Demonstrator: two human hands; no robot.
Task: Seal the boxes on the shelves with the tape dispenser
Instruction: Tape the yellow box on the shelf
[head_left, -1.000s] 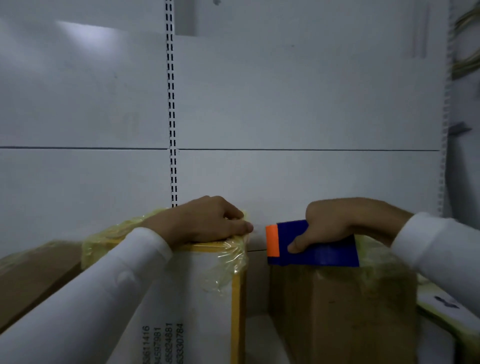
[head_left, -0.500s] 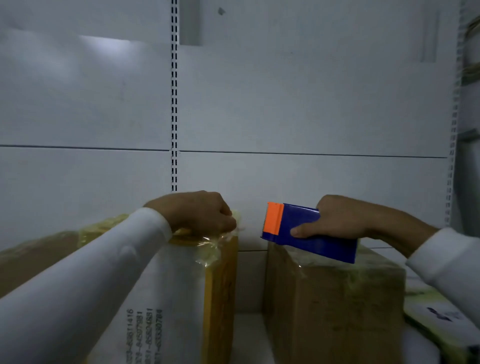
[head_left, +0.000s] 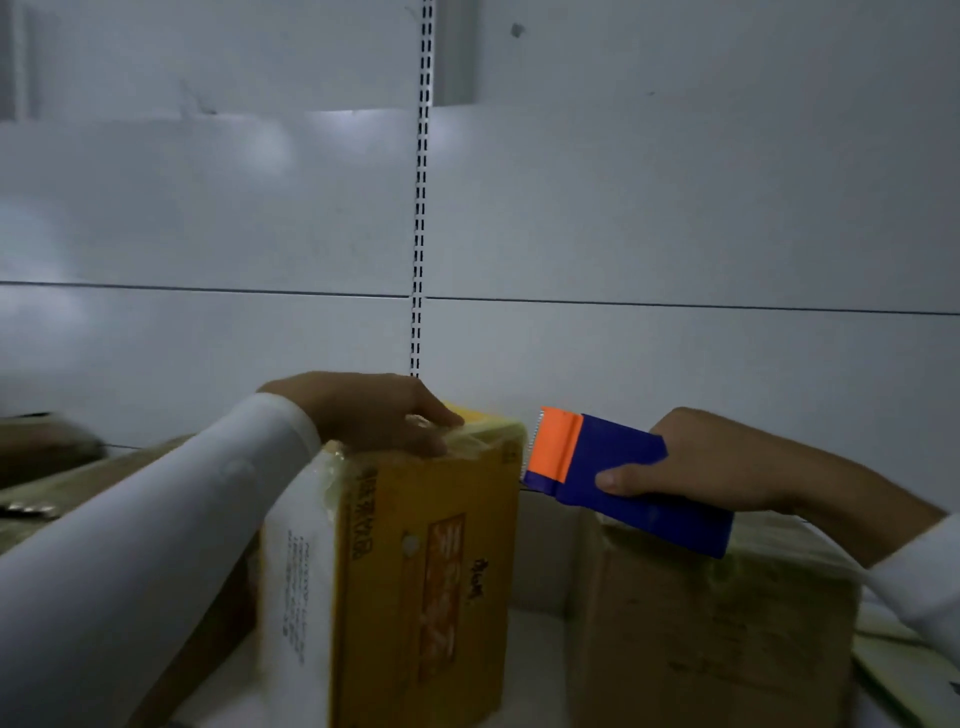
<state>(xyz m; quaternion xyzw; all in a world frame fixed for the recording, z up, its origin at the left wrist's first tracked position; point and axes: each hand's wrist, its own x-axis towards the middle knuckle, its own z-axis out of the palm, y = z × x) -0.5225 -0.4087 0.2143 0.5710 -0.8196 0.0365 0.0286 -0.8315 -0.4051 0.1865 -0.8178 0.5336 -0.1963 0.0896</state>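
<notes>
A yellow and white box (head_left: 415, 571) stands on the shelf at centre, its top covered in crinkled clear tape. My left hand (head_left: 374, 413) lies on its top edge, fingers curled over the taped corner. My right hand (head_left: 711, 462) grips a blue tape dispenser (head_left: 628, 480) with an orange head and a toothed blade; the blade points left and sits close to the yellow box's top right corner. Below the dispenser stands a brown cardboard box (head_left: 701, 639) with tape on its top.
The white back panel of the shelving (head_left: 623, 208) rises behind, with a slotted upright (head_left: 421, 208) at centre. Another brown box (head_left: 62, 499) lies at far left. A flat pale item (head_left: 909, 670) shows at the lower right edge. A narrow gap separates the two middle boxes.
The view swung so the yellow box now shows its printed yellow side. My right hand lifted the dispenser off the brown box and brought it left, close to the yellow box's corner.
</notes>
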